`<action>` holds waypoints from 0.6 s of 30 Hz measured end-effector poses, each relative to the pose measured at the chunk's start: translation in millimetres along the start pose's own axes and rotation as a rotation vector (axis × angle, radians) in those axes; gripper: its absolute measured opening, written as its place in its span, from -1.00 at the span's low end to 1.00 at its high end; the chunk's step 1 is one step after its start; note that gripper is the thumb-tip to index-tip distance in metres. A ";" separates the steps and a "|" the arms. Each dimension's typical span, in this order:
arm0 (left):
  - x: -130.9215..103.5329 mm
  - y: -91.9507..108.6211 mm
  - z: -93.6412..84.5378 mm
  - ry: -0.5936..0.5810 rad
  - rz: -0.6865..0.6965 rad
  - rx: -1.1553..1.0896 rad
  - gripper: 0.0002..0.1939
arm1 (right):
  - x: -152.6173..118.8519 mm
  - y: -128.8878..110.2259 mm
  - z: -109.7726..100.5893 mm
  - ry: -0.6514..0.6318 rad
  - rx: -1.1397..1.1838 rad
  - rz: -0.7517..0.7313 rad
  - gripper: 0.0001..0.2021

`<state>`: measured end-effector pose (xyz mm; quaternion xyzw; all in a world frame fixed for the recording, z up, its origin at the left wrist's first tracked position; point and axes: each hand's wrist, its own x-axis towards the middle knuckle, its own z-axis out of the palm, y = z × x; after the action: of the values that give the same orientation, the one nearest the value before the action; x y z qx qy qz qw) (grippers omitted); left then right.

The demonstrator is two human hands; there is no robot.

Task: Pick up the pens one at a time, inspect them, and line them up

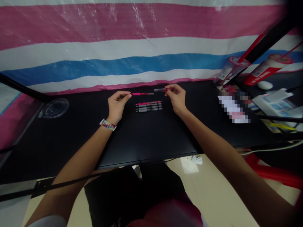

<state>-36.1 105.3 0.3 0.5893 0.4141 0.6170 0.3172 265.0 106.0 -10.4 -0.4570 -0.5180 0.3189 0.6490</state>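
Observation:
My left hand (pixel 116 106) pinches the pink upper part of a pen (pixel 135 94) between thumb and fingers. A thin red refill (pixel 147 93) sticks out of it toward the right. Opposite, my right hand (pixel 177 98) is closed on a clear pen barrel (pixel 159 90) with red near the fingers; its clear end points left. The refill tip and the barrel end are close together, the barrel slightly farther back. Just below them on the black table (pixel 142 138) lies a row of pens: a red pen (pixel 148 103) at the back and grey-black pens (pixel 149 109) in front.
A round clear plastic lid (pixel 56 108) lies at the left. Two drink cups with straws, a red one (pixel 264 71) among them, stand at the back right, near a white round object (pixel 265 85) and white boxes (pixel 276 102). A striped sheet (pixel 142 23) hangs behind the table.

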 end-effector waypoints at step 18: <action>-3.5 3.4 -1.1 -0.016 -0.063 -0.069 -0.84 | -8.5 -10.4 5.7 -0.016 0.047 0.094 -0.85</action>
<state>-36.5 100.5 1.8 0.5693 0.4084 0.6160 0.3601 256.7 96.0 -3.8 -0.4629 -0.4937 0.3648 0.6395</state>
